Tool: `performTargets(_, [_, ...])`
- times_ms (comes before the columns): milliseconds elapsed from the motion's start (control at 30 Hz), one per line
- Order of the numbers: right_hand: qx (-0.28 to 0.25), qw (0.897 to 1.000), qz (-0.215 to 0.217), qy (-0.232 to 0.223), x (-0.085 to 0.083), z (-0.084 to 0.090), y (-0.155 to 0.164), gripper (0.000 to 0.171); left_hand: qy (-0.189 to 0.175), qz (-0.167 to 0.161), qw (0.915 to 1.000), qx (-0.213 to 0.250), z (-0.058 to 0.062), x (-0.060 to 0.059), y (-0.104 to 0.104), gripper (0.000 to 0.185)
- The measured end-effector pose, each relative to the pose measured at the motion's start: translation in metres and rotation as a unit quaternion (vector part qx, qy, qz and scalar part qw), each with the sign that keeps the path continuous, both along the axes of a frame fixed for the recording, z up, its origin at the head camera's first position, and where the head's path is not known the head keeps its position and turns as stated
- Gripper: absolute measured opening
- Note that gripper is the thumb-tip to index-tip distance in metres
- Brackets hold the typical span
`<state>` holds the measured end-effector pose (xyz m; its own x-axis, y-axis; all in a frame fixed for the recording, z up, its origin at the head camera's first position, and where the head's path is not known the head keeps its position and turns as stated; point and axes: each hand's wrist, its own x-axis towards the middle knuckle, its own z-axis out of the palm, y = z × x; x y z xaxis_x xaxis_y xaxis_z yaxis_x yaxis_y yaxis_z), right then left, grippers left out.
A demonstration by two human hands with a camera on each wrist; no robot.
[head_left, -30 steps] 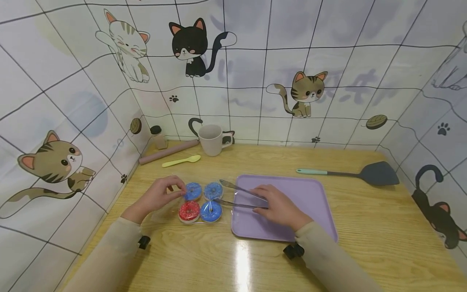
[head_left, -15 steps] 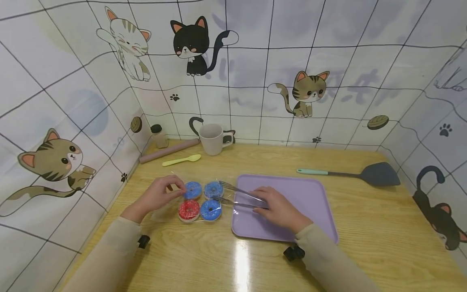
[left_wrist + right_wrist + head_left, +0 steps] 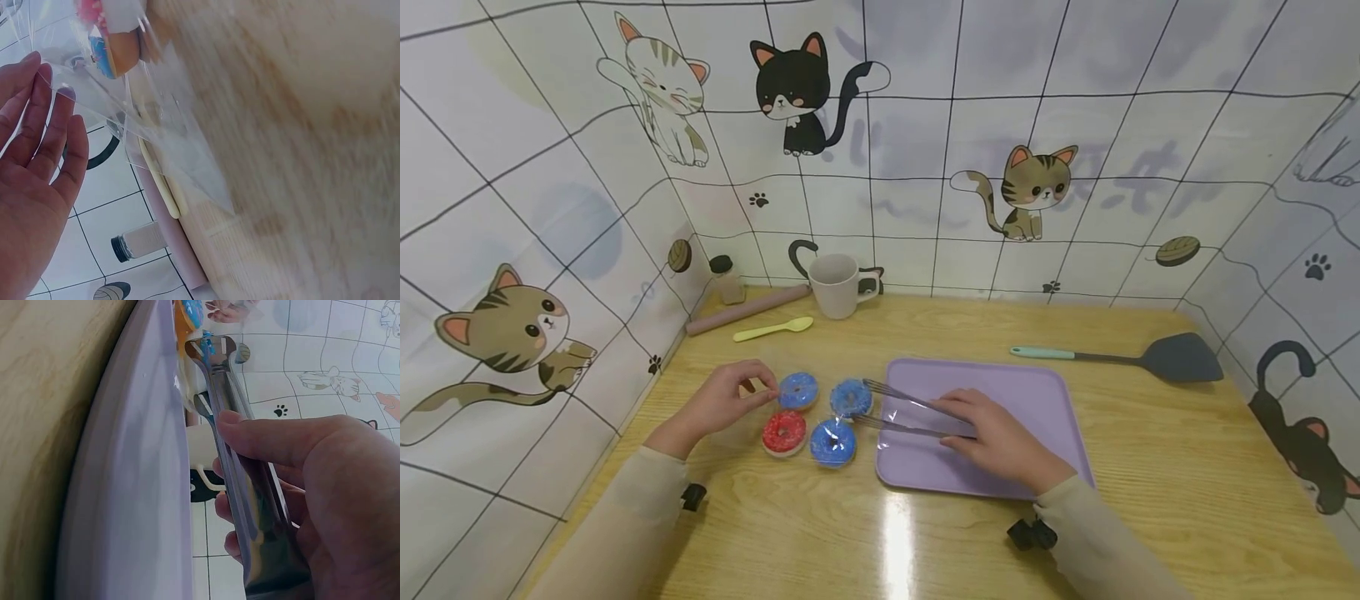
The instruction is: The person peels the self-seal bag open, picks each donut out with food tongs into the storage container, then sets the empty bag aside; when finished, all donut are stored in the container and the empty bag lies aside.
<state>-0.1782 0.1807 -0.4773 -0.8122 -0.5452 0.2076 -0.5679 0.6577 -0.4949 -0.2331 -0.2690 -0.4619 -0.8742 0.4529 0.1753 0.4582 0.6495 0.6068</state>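
Between finger and thumb, my left hand (image 3: 724, 403) pinches the edge of a clear plastic bag (image 3: 187, 150). Inside or under the film lie toy donuts: a blue donut (image 3: 789, 393) at the back left, another blue donut (image 3: 841, 403) at the back right, a red donut (image 3: 773, 435) and a third blue donut (image 3: 832, 454) in front. Metal tongs (image 3: 917, 430), spread apart, are gripped by my right hand (image 3: 1000, 437) over the purple tray (image 3: 1030, 400). Their tips reach the right blue donuts. In the right wrist view, thumb and fingers wrap the tongs (image 3: 250, 500).
Behind stand a mug (image 3: 833, 292) and a jar with a black lid (image 3: 727, 285). A rolling pin (image 3: 748, 310) and a yellow spoon (image 3: 771, 330) lie in front of them. A spatula (image 3: 1112, 358) lies back right. Cat-patterned walls (image 3: 925, 208) enclose the table.
My right hand and the tongs have shifted right and slightly toward me. The back right blue donut has slid right and the gap between the donuts has widened. My left hand has barely moved.
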Motion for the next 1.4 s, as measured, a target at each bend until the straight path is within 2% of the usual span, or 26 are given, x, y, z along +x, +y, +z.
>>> performTargets(233, [-0.010,1.000,0.012,0.015,0.008,0.000,0.017,0.054,0.000,0.010,0.9999,-0.003,0.000,0.000,-0.001,0.010])
performTargets(567, [-0.013,0.999,0.006,0.035,0.015,-0.004,0.035,0.055,-0.006,0.039,0.9992,-0.011,0.000,0.000,0.000,0.004])
performTargets(867, [-0.008,0.997,0.012,0.071,0.023,0.005,0.052,0.056,-0.006,0.044,0.9990,-0.011,0.003,0.000,0.003,0.005])
performTargets(1100, [-0.027,0.996,0.025,0.080,0.030,0.004,0.066,0.058,-0.014,0.043,0.9989,-0.013,0.005,-0.001,0.007,0.006])
performTargets(1200, [-0.034,0.995,0.018,0.088,0.034,0.004,0.072,0.058,-0.013,0.048,0.9985,-0.021,0.004,-0.003,0.006,0.010])
performTargets(1400, [-0.026,0.997,-0.019,0.067,0.041,0.006,0.087,0.058,-0.016,0.059,0.9978,-0.025,0.004,-0.004,0.003,0.009])
